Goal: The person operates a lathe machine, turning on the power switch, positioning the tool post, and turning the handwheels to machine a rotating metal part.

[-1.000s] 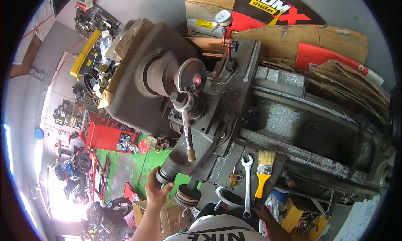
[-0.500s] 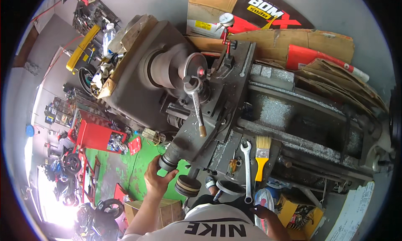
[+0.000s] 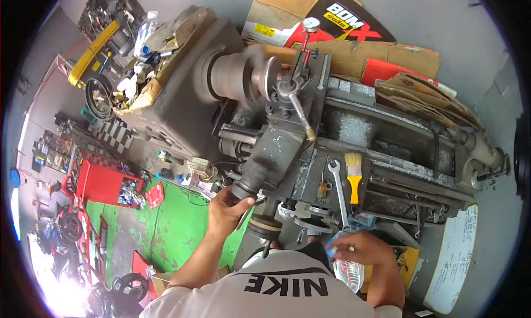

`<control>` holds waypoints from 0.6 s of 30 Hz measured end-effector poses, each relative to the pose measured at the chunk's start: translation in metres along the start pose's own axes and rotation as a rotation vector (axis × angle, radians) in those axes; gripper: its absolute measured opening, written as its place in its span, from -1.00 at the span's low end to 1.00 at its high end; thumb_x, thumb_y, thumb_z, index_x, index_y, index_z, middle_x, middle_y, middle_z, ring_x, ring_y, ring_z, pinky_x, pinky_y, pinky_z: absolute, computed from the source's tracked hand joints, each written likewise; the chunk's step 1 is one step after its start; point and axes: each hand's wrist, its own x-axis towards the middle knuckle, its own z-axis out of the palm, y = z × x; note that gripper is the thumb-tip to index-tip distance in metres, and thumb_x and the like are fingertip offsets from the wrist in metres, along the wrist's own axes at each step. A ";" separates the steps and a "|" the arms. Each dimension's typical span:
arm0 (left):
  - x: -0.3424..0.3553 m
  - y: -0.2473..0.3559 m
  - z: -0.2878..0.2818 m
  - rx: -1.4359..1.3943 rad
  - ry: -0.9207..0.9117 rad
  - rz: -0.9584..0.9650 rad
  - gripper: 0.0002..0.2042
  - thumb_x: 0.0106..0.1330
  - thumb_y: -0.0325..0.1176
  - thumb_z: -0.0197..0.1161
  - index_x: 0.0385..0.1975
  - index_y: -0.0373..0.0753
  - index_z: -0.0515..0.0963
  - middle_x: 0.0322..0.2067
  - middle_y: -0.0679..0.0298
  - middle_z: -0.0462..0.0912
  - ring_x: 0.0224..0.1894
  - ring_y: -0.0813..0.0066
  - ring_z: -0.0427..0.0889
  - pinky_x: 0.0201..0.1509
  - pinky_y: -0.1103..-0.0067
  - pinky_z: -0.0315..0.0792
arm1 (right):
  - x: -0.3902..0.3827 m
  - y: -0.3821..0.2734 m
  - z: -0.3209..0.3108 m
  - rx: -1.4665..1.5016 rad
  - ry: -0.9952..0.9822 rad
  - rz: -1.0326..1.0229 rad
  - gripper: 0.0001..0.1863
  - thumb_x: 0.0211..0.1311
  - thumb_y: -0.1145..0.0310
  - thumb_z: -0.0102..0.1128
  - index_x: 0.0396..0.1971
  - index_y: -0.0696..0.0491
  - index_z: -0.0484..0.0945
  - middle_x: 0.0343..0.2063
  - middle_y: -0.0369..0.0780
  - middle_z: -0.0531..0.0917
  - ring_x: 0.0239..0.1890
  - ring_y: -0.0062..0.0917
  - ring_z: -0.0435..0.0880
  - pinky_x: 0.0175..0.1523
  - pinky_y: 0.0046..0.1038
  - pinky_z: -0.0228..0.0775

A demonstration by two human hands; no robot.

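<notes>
My left hand (image 3: 228,210) is closed around the dark ribbed knob (image 3: 246,186) at the near end of the lathe's angled tool slide (image 3: 275,152). On top of that slide sits the tool post, its clamping lever (image 3: 301,118) pointing toward me. The chuck (image 3: 229,77) looks smeared, with a round metal disc (image 3: 271,79) at its end. My right hand (image 3: 362,249) hovers low, near the wrench's lower end, fingers stretched to the left and seemingly holding nothing. A bit of blue shows at its fingertips; I cannot tell what it belongs to.
A combination wrench (image 3: 339,193), a yellow-handled brush (image 3: 354,177) and a small screwdriver (image 3: 322,191) lie on the carriage. Handwheels (image 3: 264,227) project toward me. Metal chips (image 3: 354,129) cover the bed. A dial gauge (image 3: 311,25) stands behind; a fan (image 3: 349,274) is below right.
My right hand has risen from beside my lap toward the wrench's end. My left hand remains on the knob. The view has shifted, and the tool post lever points more to the right.
</notes>
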 end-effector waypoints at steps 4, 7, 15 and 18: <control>0.005 -0.005 -0.009 0.070 -0.077 -0.039 -0.61 0.23 -0.34 0.53 -0.09 -0.49 0.59 -0.39 0.19 0.69 -0.41 0.55 0.58 -0.26 0.65 0.49 | 0.064 -0.023 0.032 0.434 0.186 -0.266 -0.56 0.47 0.24 0.22 0.20 0.19 0.55 -0.03 -0.09 0.75 0.00 -0.48 0.73 0.02 -0.49 0.56; 0.008 -0.012 -0.014 0.008 -0.101 -0.059 -0.64 0.27 -0.30 0.50 -0.14 -0.48 0.61 -0.43 0.21 0.66 -0.45 0.57 0.54 -0.32 0.67 0.46 | 0.122 -0.026 0.050 0.401 0.221 -0.355 -0.54 0.47 0.44 0.13 0.29 0.28 0.42 0.08 0.01 0.67 0.14 -0.33 0.67 0.22 -0.40 0.50; 0.015 -0.023 -0.019 -0.266 -0.193 -0.197 -0.64 0.36 -0.20 0.43 -0.21 -0.47 0.63 -0.49 0.21 0.66 -0.49 0.56 0.54 -0.39 0.72 0.42 | 0.217 -0.025 0.088 0.735 0.228 -0.274 -0.58 0.49 0.36 0.10 0.26 0.19 0.48 0.11 -0.07 0.65 0.14 -0.39 0.64 0.33 -0.35 0.39; 0.015 -0.024 -0.017 -0.421 -0.236 -0.272 -0.61 0.40 -0.15 0.39 -0.20 -0.47 0.63 -0.46 0.15 0.69 -0.47 0.49 0.60 -0.41 0.70 0.45 | 0.240 -0.027 0.102 1.034 0.140 -0.430 -0.66 0.49 0.27 0.11 0.12 0.14 0.55 -0.17 -0.22 0.64 -0.19 -0.57 0.57 -0.01 -0.49 0.45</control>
